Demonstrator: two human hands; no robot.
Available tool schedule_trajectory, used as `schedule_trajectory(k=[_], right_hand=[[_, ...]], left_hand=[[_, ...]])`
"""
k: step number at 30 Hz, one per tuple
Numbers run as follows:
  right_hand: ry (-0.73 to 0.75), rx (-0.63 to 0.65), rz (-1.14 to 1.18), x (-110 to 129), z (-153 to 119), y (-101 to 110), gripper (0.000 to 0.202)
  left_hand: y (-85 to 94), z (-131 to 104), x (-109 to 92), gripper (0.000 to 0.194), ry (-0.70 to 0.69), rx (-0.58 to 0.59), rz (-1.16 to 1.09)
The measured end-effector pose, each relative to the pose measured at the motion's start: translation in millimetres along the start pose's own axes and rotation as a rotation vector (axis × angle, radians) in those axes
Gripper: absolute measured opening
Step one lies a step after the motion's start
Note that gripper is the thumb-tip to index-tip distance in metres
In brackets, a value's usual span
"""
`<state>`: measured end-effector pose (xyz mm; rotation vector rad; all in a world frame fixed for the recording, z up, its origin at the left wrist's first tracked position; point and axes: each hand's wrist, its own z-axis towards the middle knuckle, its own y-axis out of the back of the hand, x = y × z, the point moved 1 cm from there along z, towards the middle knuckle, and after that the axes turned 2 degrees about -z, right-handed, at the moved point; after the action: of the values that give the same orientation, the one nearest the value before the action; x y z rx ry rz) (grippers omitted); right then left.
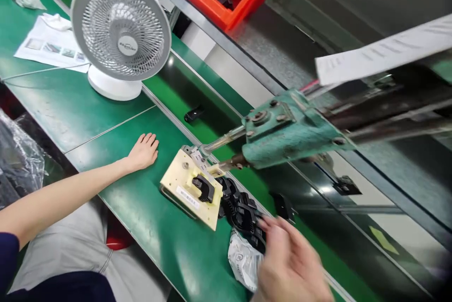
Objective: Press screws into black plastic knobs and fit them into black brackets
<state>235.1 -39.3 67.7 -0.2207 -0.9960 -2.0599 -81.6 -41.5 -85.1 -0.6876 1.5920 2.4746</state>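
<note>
My left hand (143, 152) lies flat on the green worktable (116, 151), its fingers stretched out and nothing in it. To its right is a cream fixture plate (178, 177) with a label, and a curved black plastic part (204, 188) sits on it. My right hand (291, 262) is in the lower right, blurred by motion, with its fingers bent beside a heap of black plastic parts (243, 210). Whether it holds any of them is hidden. A white printed plastic bag (243, 260) lies against the heap, partly behind that hand.
A green machine head (282, 130) with metal rods reaches over the fixture from the right. A white fan (120, 29) stands at the back left, near a printed sheet (49, 45). An orange-red bin (212, 10) sits on the shelf above. Single black pieces lie on the green belt (226, 135).
</note>
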Motion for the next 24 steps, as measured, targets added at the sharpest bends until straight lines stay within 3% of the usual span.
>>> schedule_trajectory(k=[5,7,9,13,18,21,24], right_hand=[[0.228,0.467,-0.177,-35.2,9.5,-69.1,0.052],[0.327,0.571,-0.187,-45.8,2.2,-81.2,0.049],[0.403,0.586,-0.223,-50.5,-3.1,-84.5,0.050],[0.518,0.579,-0.212,-43.7,4.0,-79.8,0.053],[0.461,0.450,-0.124,-26.9,15.2,-48.4,0.051],[0.392,0.333,-0.173,-24.7,-23.3,-19.0,0.056],[0.248,0.300,-0.262,-33.3,-97.5,0.4,0.058]], left_hand=[[0.8,-1.6,2.1,0.041,-0.008,0.024,0.025],[0.8,-0.7,2.9,0.041,-0.018,0.039,0.027],[-0.1,4.7,4.3,0.041,-0.033,0.054,0.023],[-7.3,35.7,6.5,0.040,-0.024,0.070,0.015],[-26.2,91.7,-1.2,0.044,0.028,0.078,-0.013],[-40.1,120.0,-10.4,0.053,0.044,0.081,-0.058],[-53.7,144.4,-18.2,0.064,0.074,0.078,-0.099]])
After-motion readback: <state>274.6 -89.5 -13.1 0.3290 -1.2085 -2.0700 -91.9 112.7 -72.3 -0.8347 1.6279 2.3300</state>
